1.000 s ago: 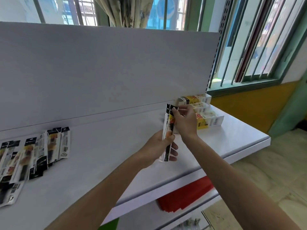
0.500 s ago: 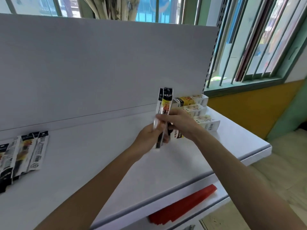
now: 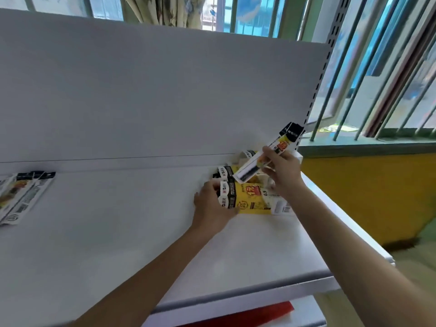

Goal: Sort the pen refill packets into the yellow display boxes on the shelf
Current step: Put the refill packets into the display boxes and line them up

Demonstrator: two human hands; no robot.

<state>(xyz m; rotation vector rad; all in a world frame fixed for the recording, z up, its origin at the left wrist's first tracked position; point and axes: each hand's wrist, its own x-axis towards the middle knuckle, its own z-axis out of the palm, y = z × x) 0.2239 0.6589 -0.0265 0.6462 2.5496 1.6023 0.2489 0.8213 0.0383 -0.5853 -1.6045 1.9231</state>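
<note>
Where both hands held the refill packets (image 3: 266, 156) upright half a second ago, only the right hand (image 3: 282, 172) has them now. It pinches them between thumb and fingers, tilted, with the black header up to the right and the lower end over the row of yellow boxes. The left hand (image 3: 211, 206) has let go and come down to the front yellow box (image 3: 251, 198), fingers curled over its left end and thumb along its near lower edge. That box lies near the back right corner of the shelf (image 3: 118, 232). The other yellow boxes (image 3: 232, 172) sit behind it toward the back panel (image 3: 165, 90), partly hidden by the packets and the right hand. Loose packets (image 3: 22, 197) lie fanned at the shelf's left edge, close to the back, well apart from the boxes. A red sheet (image 3: 247, 313) shows under the front edge, and window bars (image 3: 368, 79) stand beyond the right edge.
</note>
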